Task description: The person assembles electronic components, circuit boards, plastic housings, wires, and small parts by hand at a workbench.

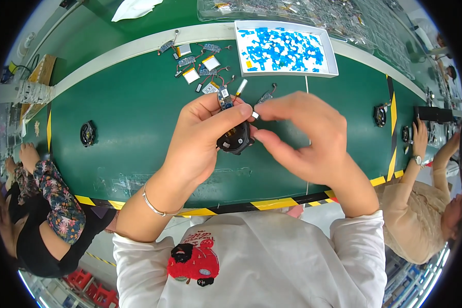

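Observation:
My left hand (203, 128) grips a round black watch case (234, 140), its open inside facing up. A small blue circuit board (224, 97) sticks out beyond the case under my left thumb, with wires and a silver battery (242, 87) next to it. My right hand (305, 133) is curled at the case's right edge, index fingertip at a tiny white part (255, 115) and thumb near the rim. What the right fingers grip between them is hidden. Just past my hands lie several circuit boards with wires (186, 61) and flat silver batteries (210, 63).
A white box (286, 74) of blue and white pieces stands at the back. Clear plastic trays (303, 13) lie behind it. More black watch cases rest at left (88, 133) and right (380, 115). Striped tape marks the green table's front edge (274, 204). Co-workers sit on both sides.

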{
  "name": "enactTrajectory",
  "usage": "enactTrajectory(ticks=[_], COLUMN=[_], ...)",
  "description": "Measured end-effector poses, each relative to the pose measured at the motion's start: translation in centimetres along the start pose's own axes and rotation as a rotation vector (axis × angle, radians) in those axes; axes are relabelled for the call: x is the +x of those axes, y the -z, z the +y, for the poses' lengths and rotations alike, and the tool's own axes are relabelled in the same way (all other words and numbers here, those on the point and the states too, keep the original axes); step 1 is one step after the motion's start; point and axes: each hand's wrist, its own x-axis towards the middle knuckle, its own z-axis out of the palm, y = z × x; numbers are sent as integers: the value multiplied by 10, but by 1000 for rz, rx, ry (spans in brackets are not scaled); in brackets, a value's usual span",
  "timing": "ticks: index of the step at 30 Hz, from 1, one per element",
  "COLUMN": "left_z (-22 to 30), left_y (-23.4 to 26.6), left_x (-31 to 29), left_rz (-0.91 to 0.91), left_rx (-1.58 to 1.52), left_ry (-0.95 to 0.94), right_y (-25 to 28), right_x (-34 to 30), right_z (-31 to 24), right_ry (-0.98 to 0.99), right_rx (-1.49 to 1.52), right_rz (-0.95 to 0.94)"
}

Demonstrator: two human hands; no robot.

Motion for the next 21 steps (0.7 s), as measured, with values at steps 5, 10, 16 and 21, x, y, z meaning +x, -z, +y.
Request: enactTrajectory(ticks=[5, 10, 16, 21], left_z=[3, 12, 2, -1], left_y=[-6, -16, -22, -20], left_x=[-6, -13, -20, -25], left_rz=[-65, -140, -167, -269], left_rx=[-13, 130, 93, 74], left_ry=[47, 42, -27, -41], right_y=[-1, 2, 7, -2], right_x=[-12, -13, -14, -14], right_z=[2, 3, 1, 2], right_ry=[-28, -304, -258, -61], right_rx=[28, 206, 197, 76], right_rz=[31, 140, 58, 139])
